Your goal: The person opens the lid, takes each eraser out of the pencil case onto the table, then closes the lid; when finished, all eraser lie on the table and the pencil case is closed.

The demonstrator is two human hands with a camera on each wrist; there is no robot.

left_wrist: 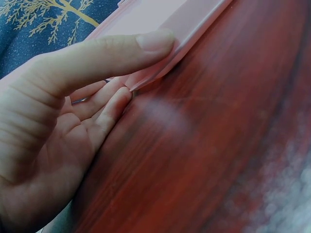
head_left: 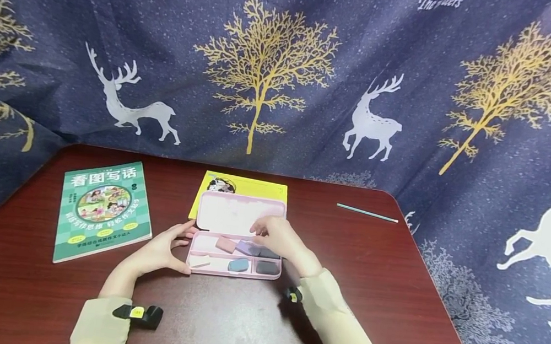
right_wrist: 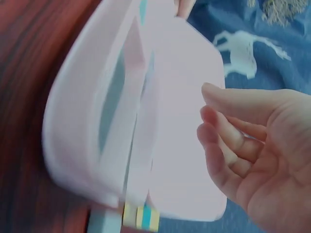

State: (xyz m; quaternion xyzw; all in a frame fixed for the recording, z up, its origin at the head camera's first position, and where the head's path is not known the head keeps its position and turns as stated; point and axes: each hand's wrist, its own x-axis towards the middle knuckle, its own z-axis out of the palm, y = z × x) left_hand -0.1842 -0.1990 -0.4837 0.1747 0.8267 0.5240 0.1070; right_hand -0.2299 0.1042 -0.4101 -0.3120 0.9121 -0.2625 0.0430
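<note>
A pink pencil case point(head_left: 233, 274) lies with its lid raised on the table. In its trays are several small eraser-like blocks, among them a reddish-pink block point(head_left: 225, 244), a purple block point(head_left: 246, 248), a blue block point(head_left: 239, 265) and a dark grey block point(head_left: 267, 267). My left hand point(head_left: 167, 249) grips the case's left end, thumb at the near corner and fingers at the far one; the left wrist view shows the thumb over the rim. My right hand point(head_left: 276, 237) hovers over the right part of the trays, fingers loosely curled, with nothing between them in the right wrist view point(right_wrist: 262, 150).
A green book point(head_left: 102, 208) lies to the left of the case. Behind the lid is a yellow booklet point(head_left: 254, 185), partly covered. A teal pencil point(head_left: 367, 212) rests at the back right, near the table's edge. A blue cloth with deer and trees hangs behind.
</note>
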